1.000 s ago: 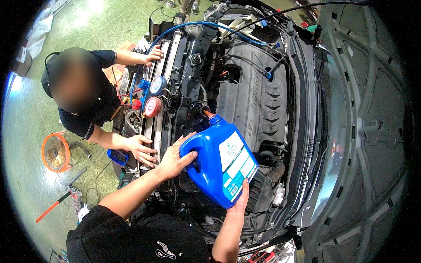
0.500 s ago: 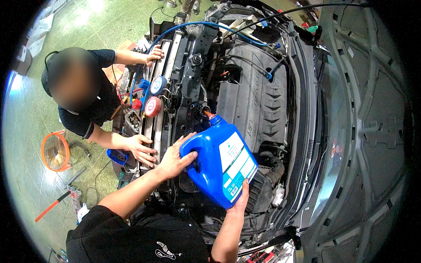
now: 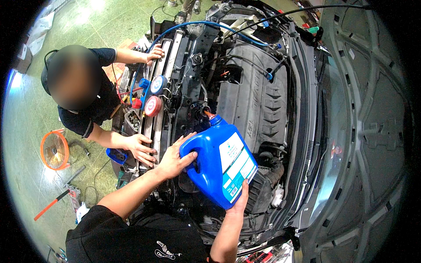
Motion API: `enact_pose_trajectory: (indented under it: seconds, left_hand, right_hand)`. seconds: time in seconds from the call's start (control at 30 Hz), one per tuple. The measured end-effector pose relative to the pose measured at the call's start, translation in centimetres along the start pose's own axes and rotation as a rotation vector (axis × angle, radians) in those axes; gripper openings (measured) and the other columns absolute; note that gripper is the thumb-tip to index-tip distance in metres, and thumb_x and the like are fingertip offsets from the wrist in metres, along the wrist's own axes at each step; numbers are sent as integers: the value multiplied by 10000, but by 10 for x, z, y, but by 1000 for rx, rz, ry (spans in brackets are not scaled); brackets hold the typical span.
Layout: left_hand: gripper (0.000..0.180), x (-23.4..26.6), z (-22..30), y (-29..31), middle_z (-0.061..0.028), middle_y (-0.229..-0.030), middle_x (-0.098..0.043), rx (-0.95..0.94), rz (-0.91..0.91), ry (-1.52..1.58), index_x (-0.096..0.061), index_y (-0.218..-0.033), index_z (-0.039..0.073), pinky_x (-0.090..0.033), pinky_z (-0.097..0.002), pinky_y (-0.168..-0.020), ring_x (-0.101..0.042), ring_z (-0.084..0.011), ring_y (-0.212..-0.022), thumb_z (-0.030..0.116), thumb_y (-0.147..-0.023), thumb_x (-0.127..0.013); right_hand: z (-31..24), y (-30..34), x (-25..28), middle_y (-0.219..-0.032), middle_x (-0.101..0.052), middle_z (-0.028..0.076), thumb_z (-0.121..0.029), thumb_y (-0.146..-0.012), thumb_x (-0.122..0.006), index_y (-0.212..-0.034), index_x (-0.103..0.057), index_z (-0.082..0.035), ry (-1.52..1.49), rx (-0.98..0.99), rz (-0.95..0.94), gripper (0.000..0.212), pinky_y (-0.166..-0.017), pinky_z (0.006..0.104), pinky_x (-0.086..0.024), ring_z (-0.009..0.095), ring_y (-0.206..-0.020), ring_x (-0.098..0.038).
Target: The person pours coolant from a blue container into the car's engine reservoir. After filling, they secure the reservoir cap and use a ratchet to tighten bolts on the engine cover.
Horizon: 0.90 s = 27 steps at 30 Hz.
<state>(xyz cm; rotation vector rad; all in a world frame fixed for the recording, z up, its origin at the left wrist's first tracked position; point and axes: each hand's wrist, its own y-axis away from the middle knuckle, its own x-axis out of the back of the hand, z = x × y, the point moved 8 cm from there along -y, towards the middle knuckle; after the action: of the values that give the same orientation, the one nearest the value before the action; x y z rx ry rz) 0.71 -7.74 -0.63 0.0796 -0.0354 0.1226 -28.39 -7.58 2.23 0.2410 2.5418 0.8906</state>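
Observation:
A blue plastic jug (image 3: pixel 210 147) with a white and teal label is tilted over the front of an open car engine bay. Reddish-orange liquid (image 3: pixel 208 113) runs from its mouth into a dark opening beside the black engine cover (image 3: pixel 254 96). My left hand (image 3: pixel 174 158) is wrapped round the jug's handle, thumb on the near side. Under the jug's lower end, my right hand (image 3: pixel 240 198) grips and supports the base, its fingers partly hidden behind the jug.
Across the car's front, a co-worker (image 3: pixel 83 105) rests both hands on the front crossmember. A gauge manifold (image 3: pixel 152 106) with red and blue dials hangs there, its blue hose (image 3: pixel 193 24) arching over the bay. The raised hood (image 3: pixel 364 122) stands at right; an orange-rimmed fan (image 3: pixel 55 150) is on the floor.
Nearly everything stays in place. The jug keeps its tilt with liquid still running out, and both my hands hold the same grip.

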Motion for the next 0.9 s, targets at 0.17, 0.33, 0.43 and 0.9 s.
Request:
enact_pose_trajectory:
  seconds: [0.17, 0.33, 0.43, 0.9]
  left_hand:
    - [634, 0, 1, 0, -227, -1578, -487, 6, -1, 17, -500, -1503, 15, -204, -523, -1285, -418, -387, -1500, 366, -996, -647]
    - [633, 1, 3, 0, -228, -1578, -487, 15, 2, 39, -505, -1499, 12, -200, -522, -1286, -418, -383, -1501, 369, -997, -649]
    - [630, 1, 3, 0, -228, -1580, -486, 16, 6, 46, -510, -1494, 11, -199, -523, -1286, -417, -383, -1502, 373, -998, -651]
    - [629, 1, 2, -1, -216, -1577, -494, 25, -1, 54, -515, -1492, 16, -194, -521, -1288, -422, -370, -1502, 370, -993, -660]
  right_hand:
    - [0, 0, 2, -1434, -595, 199, -445, -1030, -617, -1539, -419, 17, 42, -1, 35, 715, -1058, 464, -524, 336, -1252, -631]
    - [1, -1, 3, -1419, -618, 192, -431, -1035, -613, -1519, -458, 2, 16, -8, 44, 668, -1039, 456, -539, 326, -1226, -652]
    - [0, -1, 2, -1417, -618, 192, -428, -1034, -614, -1517, -459, 4, 20, -2, 40, 667, -1041, 459, -537, 327, -1228, -650]
    - [-3, 2, -4, -1419, -614, 198, -428, -1045, -601, -1526, -447, 1, 30, 5, 23, 662, -1032, 459, -542, 327, -1228, -649]
